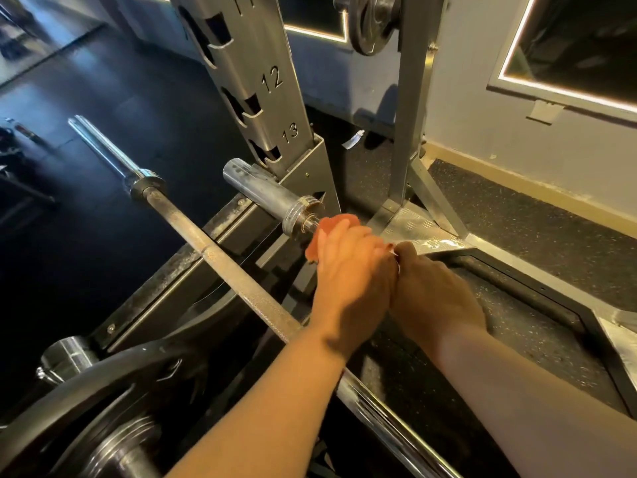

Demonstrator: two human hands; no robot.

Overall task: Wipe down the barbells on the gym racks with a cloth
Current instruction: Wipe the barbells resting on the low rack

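from your head camera, your left hand [348, 270] is curled round the orange cloth [325, 232], clamping it onto the barbell [265, 189] right where the thin shaft meets the chrome sleeve collar. your right hand [437, 291] sits just beside it, knuckles touching, fingers curled down over the same shaft, which is hidden beneath both hands. the barbell lies low at the foot of the rack upright [286, 98] stamped 12 and 13. a second barbell [220, 260] runs diagonally beneath your left forearm, apart from the first. a black weight plate [103, 374] fills the lower left corner, and another plate [374, 25] hangs on the frame up top.
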